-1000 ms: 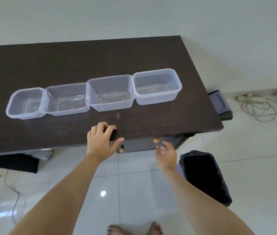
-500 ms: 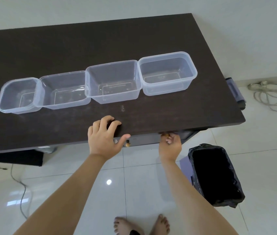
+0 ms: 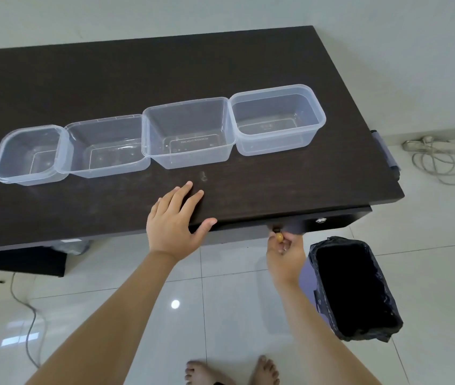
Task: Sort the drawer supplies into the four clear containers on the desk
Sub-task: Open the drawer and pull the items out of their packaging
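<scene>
Four clear plastic containers stand in a row on the dark desk (image 3: 109,68), all with nothing in them: the leftmost (image 3: 30,155), the second (image 3: 106,145), the third (image 3: 188,132) and the rightmost (image 3: 277,119). My left hand (image 3: 176,218) lies flat on the desk's front edge, fingers straight, thumb over the edge. Below the edge, my right hand (image 3: 286,250) pinches the small brass knob (image 3: 278,237) of the drawer (image 3: 329,220). The drawer front stands slightly out from under the desk top; its inside is hidden.
A bin lined with a black bag (image 3: 354,290) stands on the white tiled floor right of my right arm. A coiled white cable (image 3: 443,159) lies on the floor at far right. Another cable (image 3: 23,301) trails at lower left. My bare feet (image 3: 232,370) show at the bottom.
My right hand rose to the drawer knob and took hold of it. My left hand's curled fingers flattened on the desk edge. The drawer front has come out a little.
</scene>
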